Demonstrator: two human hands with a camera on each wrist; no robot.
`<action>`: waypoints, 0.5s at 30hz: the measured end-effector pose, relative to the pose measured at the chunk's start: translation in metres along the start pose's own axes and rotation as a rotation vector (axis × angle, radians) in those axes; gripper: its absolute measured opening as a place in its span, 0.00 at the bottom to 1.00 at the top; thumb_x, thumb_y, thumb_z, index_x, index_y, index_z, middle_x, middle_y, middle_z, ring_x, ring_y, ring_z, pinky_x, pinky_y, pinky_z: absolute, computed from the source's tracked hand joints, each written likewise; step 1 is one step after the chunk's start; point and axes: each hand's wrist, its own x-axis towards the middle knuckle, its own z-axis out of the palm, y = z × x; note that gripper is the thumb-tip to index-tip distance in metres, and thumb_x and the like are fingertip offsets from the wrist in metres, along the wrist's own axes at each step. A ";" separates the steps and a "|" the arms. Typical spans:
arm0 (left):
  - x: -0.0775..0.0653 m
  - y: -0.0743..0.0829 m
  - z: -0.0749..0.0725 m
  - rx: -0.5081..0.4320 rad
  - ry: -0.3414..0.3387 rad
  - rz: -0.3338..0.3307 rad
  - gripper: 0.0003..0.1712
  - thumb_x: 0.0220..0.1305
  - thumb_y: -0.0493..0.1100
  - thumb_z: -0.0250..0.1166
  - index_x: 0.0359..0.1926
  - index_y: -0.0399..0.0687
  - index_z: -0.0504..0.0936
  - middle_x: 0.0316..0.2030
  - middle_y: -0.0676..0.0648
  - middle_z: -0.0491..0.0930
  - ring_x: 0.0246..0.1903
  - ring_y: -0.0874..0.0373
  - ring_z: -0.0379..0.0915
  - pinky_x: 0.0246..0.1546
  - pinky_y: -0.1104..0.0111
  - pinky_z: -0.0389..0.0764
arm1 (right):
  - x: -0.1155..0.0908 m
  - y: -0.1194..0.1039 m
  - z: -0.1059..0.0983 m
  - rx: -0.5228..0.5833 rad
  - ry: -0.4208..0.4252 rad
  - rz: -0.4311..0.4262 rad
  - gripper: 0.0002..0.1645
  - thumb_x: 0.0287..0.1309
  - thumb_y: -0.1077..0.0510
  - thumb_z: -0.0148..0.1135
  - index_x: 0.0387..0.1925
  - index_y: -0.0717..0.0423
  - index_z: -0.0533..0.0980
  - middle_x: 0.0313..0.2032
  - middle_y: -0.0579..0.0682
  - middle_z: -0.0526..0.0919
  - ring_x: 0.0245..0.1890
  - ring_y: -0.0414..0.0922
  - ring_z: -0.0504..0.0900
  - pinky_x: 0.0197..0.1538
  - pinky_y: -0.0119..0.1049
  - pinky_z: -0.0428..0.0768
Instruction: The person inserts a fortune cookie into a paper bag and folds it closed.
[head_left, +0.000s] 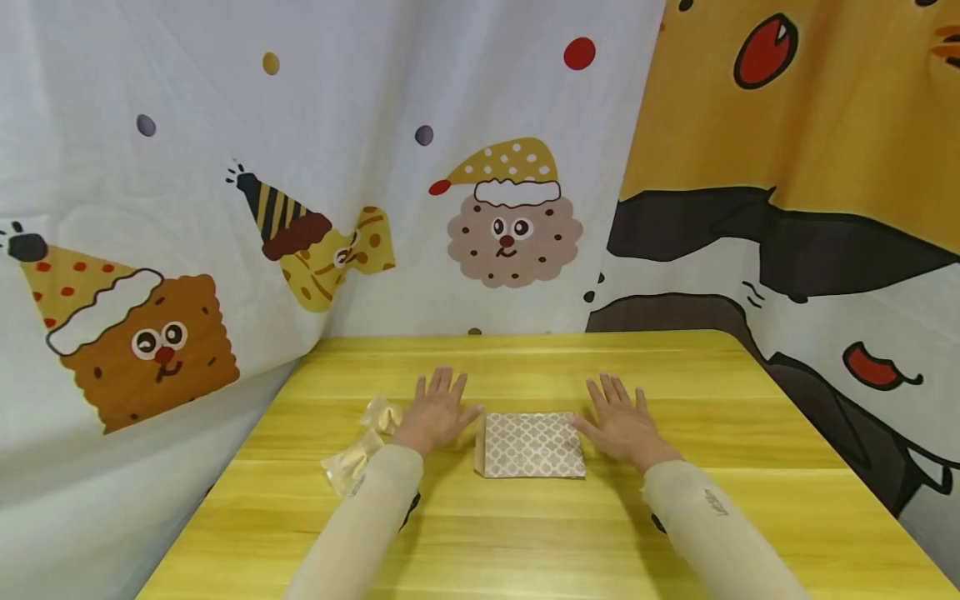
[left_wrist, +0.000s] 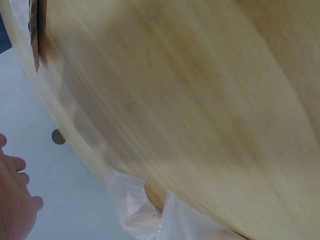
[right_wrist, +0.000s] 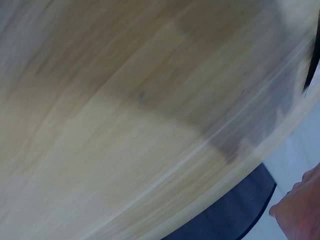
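A flat paper bag [head_left: 534, 445] with a beige-and-white lattice print and a brown side fold lies in the middle of the table. My left hand [head_left: 437, 414] is spread just left of it, palm down, with the thumb near its brown edge. On the other side is my right hand [head_left: 624, 425], also spread, its thumb by the bag's upper right corner. Neither hand grips anything. Two fortune cookies in clear wrappers lie beside my left hand: the far cookie [head_left: 386, 417] and the near cookie [head_left: 351, 462]. Both wrappers [left_wrist: 131, 205] also show in the left wrist view.
The yellow wood-grain table [head_left: 525, 542] has its far edge against a white curtain [head_left: 360, 100] printed with cartoon snacks. At the right hangs a section with a large orange, black and white cartoon figure [head_left: 750, 150].
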 end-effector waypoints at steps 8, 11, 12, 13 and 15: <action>-0.001 0.004 0.003 -0.060 -0.029 0.016 0.46 0.73 0.69 0.44 0.78 0.46 0.51 0.76 0.35 0.46 0.75 0.41 0.37 0.72 0.44 0.41 | 0.007 -0.017 0.006 0.026 -0.023 -0.076 0.51 0.70 0.32 0.47 0.77 0.63 0.49 0.75 0.66 0.46 0.75 0.64 0.44 0.70 0.68 0.40; -0.001 0.003 0.004 -0.064 -0.023 0.012 0.46 0.73 0.70 0.44 0.78 0.46 0.52 0.76 0.35 0.47 0.75 0.41 0.39 0.72 0.44 0.41 | 0.010 -0.023 0.010 0.053 -0.036 -0.095 0.51 0.70 0.32 0.48 0.77 0.63 0.49 0.75 0.66 0.46 0.75 0.64 0.44 0.69 0.68 0.40; -0.001 0.003 0.005 -0.066 -0.027 0.011 0.46 0.73 0.70 0.44 0.78 0.46 0.52 0.76 0.35 0.47 0.75 0.41 0.38 0.72 0.44 0.41 | 0.011 -0.025 0.012 0.058 -0.050 -0.094 0.51 0.69 0.32 0.48 0.77 0.62 0.48 0.76 0.65 0.46 0.75 0.63 0.43 0.70 0.68 0.39; -0.001 0.002 0.006 -0.069 -0.029 0.012 0.45 0.73 0.70 0.44 0.78 0.46 0.52 0.76 0.35 0.47 0.75 0.41 0.39 0.72 0.44 0.41 | 0.012 -0.026 0.013 0.066 -0.062 -0.092 0.52 0.69 0.31 0.48 0.77 0.61 0.48 0.76 0.63 0.45 0.75 0.62 0.43 0.70 0.67 0.39; -0.002 0.000 0.009 -0.076 -0.034 0.015 0.45 0.73 0.69 0.45 0.78 0.46 0.52 0.75 0.35 0.48 0.75 0.41 0.39 0.72 0.44 0.41 | 0.014 -0.031 0.014 0.087 -0.078 -0.101 0.52 0.69 0.31 0.49 0.77 0.61 0.47 0.76 0.63 0.44 0.75 0.62 0.42 0.70 0.67 0.38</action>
